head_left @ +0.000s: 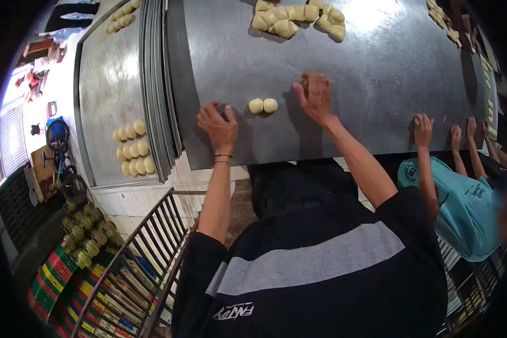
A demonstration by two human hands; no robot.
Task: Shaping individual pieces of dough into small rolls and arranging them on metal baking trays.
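Observation:
My left hand rests on the grey metal worktop with its fingers apart, left of two small pale dough balls that sit side by side. My right hand is right of and slightly above them, fingers curled down to the worktop; whatever is under them is hidden. A cluster of cut dough pieces lies at the far edge.
A stack of trays on the left carries rows of dough balls. Co-workers' hands and a teal shirt are at the right. A metal railing and colourful crates stand at lower left.

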